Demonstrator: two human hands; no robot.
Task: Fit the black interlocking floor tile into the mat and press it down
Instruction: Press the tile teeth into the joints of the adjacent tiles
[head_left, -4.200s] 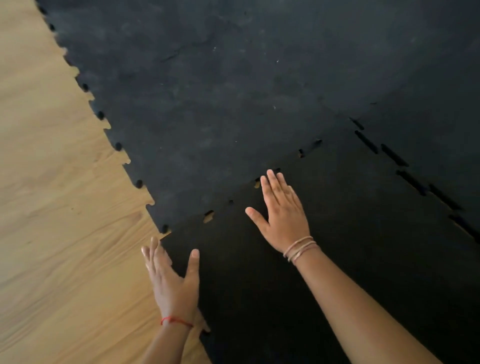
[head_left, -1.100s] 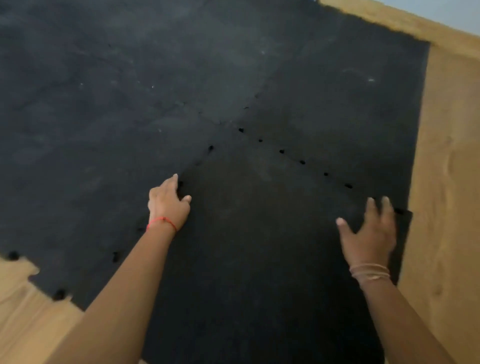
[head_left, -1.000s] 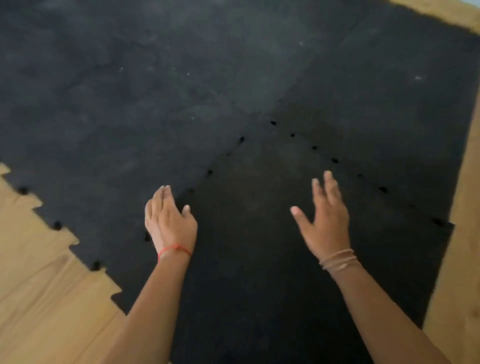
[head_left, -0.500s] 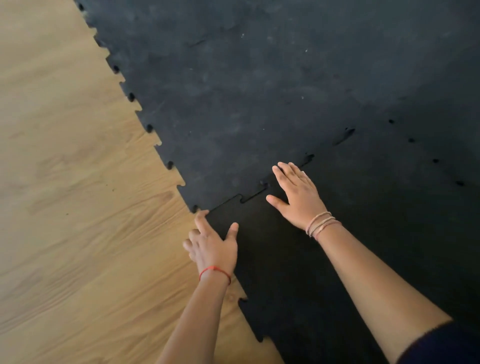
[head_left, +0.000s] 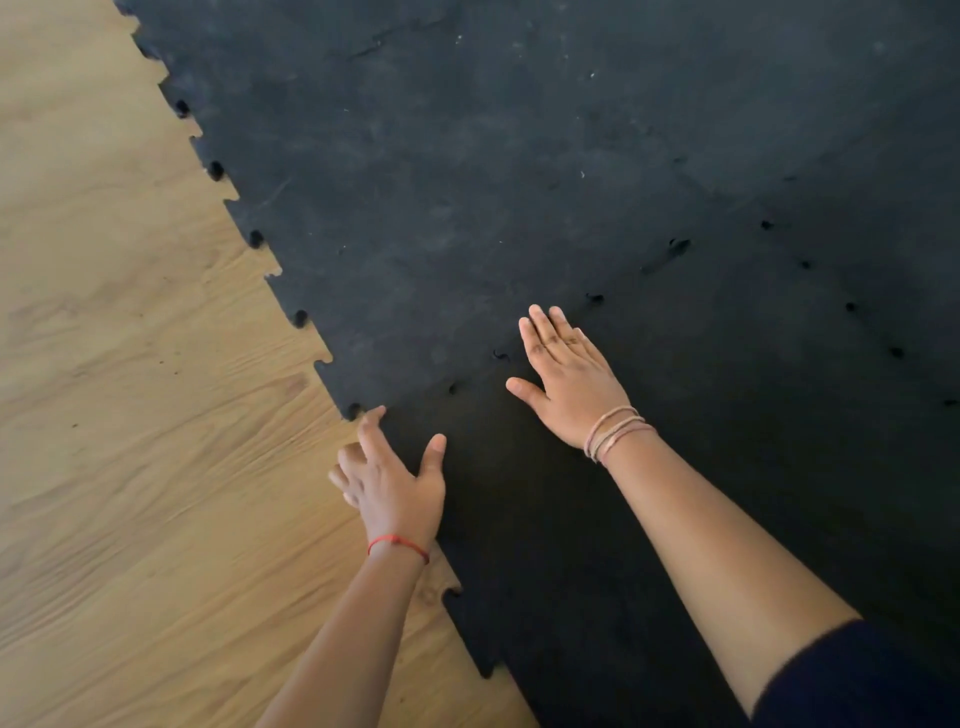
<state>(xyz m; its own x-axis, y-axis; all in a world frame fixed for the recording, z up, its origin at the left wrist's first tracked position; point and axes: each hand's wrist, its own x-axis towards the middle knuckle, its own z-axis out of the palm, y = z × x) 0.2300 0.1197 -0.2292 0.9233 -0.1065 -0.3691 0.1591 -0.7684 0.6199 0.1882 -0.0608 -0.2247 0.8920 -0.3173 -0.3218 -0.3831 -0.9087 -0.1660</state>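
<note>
The black interlocking floor tile (head_left: 649, 519) lies at the near right, its far edge meeting the black mat (head_left: 493, 182) along a toothed seam with small dark gaps. My right hand (head_left: 569, 379) lies flat, palm down, fingers together, on the tile right at that seam. My left hand (head_left: 392, 478) rests at the tile's left corner, thumb on the tile, index finger reaching the seam's outer end, other fingers curled over the wooden floor. Neither hand holds anything.
Light wooden floor (head_left: 130, 441) fills the left side. The mat's jagged puzzle edge (head_left: 254, 239) runs diagonally from the top left to my left hand. A second seam with small holes (head_left: 852, 306) crosses the mat at the right.
The open slit in the seam beside my left hand has closed to small holes. My right hand slid slightly farther along the seam; my left hand stays at the corner.
</note>
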